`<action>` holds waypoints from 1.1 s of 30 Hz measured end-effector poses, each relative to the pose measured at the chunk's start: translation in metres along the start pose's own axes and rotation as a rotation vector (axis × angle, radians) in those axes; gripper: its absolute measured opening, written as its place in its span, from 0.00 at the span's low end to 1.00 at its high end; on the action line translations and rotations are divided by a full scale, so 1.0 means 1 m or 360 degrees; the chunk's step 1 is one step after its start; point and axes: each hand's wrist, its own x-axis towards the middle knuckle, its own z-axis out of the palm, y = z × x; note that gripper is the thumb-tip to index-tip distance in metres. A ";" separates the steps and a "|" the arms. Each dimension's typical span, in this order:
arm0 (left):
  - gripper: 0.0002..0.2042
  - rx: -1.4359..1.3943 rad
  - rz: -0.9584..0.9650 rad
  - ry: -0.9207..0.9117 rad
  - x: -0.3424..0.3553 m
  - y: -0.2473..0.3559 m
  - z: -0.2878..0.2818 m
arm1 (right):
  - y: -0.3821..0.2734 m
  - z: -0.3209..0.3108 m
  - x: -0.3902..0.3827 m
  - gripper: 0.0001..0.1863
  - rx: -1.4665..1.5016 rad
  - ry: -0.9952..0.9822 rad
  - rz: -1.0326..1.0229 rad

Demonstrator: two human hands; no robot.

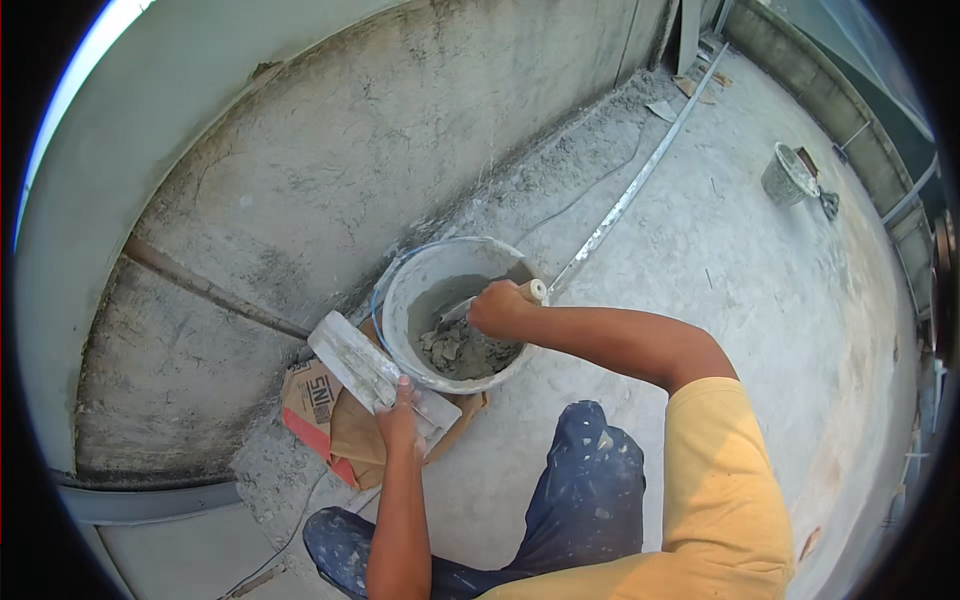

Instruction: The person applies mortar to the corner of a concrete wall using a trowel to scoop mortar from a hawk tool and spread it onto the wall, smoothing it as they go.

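Reaching over a bucket [404, 302] of grey mortar [463, 352], right fingers [489, 308] clenched round a trowel [535, 291], left fingers [404, 386] grasping a flat board [355, 362]

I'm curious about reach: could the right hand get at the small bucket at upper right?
Probably not without moving: the small bucket is well off across the concrete floor, and the right hand holds a pale-handled trowel in the mortar bucket.

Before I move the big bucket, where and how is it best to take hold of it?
I would probably grip the big bucket by its near right rim, coming from above on your side: the edge is uncovered there, and the mix sits below it. At the near left, the flat board in your left hand obstructs; free your right hand of its tool first.
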 end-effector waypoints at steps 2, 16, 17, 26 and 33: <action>0.21 0.0026 0.0052 0.0112 0.007 -0.008 0.020 | 0.025 0.005 0.007 0.07 0.0025 0.0138 -0.0152; 0.31 0.0041 -0.0113 0.0351 0.018 -0.003 0.034 | 0.080 -0.017 -0.001 0.12 0.0376 -0.0446 -0.0727; 0.28 0.0069 -0.0068 0.0352 0.018 -0.003 0.034 | 0.081 -0.019 0.001 0.12 0.0348 -0.0363 -0.0697; 0.21 0.0133 0.0088 0.0322 0.024 -0.007 0.035 | 0.084 -0.040 -0.013 0.17 0.0490 -0.0470 -0.0773; 0.31 0.0712 -0.0032 0.0515 0.041 -0.019 0.021 | 0.149 -0.032 -0.050 0.17 0.1352 -0.0687 -0.0089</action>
